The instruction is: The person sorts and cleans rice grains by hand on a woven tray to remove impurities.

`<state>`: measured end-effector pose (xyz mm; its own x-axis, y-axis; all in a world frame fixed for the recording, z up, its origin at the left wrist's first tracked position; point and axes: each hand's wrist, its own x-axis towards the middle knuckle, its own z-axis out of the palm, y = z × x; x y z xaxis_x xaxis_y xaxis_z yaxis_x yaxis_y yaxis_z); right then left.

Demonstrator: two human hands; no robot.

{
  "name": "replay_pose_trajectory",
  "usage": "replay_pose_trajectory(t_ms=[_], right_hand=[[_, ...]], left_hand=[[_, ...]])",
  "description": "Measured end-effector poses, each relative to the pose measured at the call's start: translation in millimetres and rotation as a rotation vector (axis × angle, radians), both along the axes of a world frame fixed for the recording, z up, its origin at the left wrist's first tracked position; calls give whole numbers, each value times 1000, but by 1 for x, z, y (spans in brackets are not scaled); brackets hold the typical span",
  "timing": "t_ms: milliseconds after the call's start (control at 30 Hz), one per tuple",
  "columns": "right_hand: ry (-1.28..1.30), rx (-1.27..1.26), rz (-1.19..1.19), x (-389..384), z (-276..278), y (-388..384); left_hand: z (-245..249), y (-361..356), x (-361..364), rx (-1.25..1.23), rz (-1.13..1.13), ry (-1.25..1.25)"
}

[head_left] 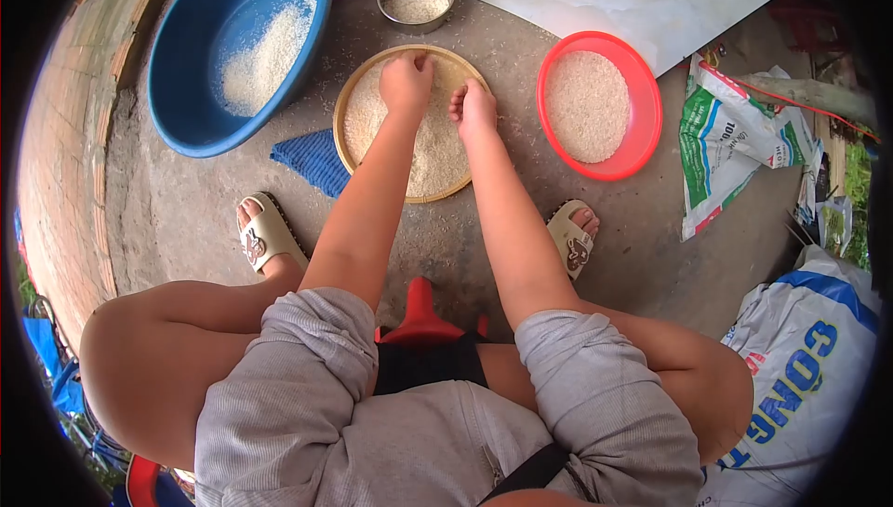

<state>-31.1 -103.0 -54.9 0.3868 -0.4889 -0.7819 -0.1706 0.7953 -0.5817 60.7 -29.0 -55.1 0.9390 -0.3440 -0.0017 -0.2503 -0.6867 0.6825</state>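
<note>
A round, shallow woven tray (445, 196) with a tan rim lies on the floor, covered with rice (431, 161). Over its far half is my left hand (406, 85), fingers curled in and thumb against them. My right hand (473, 107) hovers at the tray's right side, its fingers bent toward the palm. A small gap separates the two hands. Whatever either hand pinches is too small or hidden to make out. A folded blue cloth (312, 163) sits against the tray's left edge, partly under it.
Left of the tray, a large blue basin (200, 51) holds white grains. A metal bowl (445, 16) of rice stands behind; a red basin (646, 121) of rice is at right. Sacks (712, 149) lie farther right. Between my feet is a red stool (420, 316). Grains dot the concrete.
</note>
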Motion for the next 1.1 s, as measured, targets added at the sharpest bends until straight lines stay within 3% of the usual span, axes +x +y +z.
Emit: replay_pose_trajectory(t_ms=[167, 467, 667, 767, 800, 867, 900, 967, 1000, 1067, 1100], right_hand=[[15, -15, 8, 2, 1, 1], [13, -19, -21, 5, -4, 1], [-16, 24, -18, 2, -3, -1], [-32, 29, 24, 0, -4, -1], [-57, 28, 52, -1, -5, -2], [-88, 28, 82, -2, -6, -2], [-135, 54, 82, -1, -6, -1], [-216, 106, 105, 1, -5, -2], [-217, 106, 111, 3, -2, 0], [-301, 190, 64, 9, 3, 2], [-265, 243, 33, 15, 4, 1]], left_hand=[[5, -11, -10, 175, 87, -118], [-6, -28, -6, 379, -24, -219], [0, -13, 6, 238, -49, -102], [6, 5, 17, -193, 25, 190], [11, 10, 19, -191, 25, 186], [22, 19, 24, -472, -121, 465], [30, 22, 24, -472, -118, 459], [45, 24, 24, -270, -557, 497], [48, 24, 22, -273, -552, 494], [52, 24, 19, -98, -824, 447], [56, 27, 18, -106, -793, 356]])
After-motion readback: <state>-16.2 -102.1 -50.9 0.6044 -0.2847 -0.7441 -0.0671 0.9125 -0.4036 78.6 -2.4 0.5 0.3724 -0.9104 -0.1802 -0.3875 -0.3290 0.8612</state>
